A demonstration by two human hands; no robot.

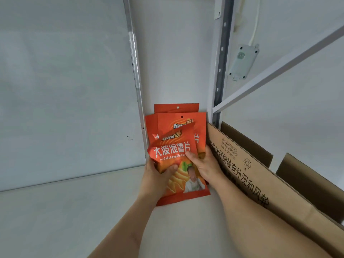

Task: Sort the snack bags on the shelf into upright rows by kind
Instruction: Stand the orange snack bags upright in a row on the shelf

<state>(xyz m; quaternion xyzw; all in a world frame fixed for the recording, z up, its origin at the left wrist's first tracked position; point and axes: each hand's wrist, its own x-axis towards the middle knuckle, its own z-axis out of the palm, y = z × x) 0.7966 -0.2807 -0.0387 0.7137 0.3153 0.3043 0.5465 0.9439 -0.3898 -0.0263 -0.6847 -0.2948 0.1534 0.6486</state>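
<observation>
Standing against the back wall of the white shelf, a row of orange chip bags is seen just past the middle of the view, toward 12 o'clock from the hands. The front bag is held by both hands and is bent forward at its top, its lower edge resting on the shelf. At 9 o'clock of that bag, the left hand is wrapped round its left edge, the thumb pressed on the printed face. At 3 o'clock, the right hand is curled round the right edge, thumb laid across the front and the fingers hidden behind. A cardboard box with open flaps is set just beside the bags at 3 o'clock, touched by the right forearm. A grey slotted upright is mounted toward 1 o'clock.
</observation>
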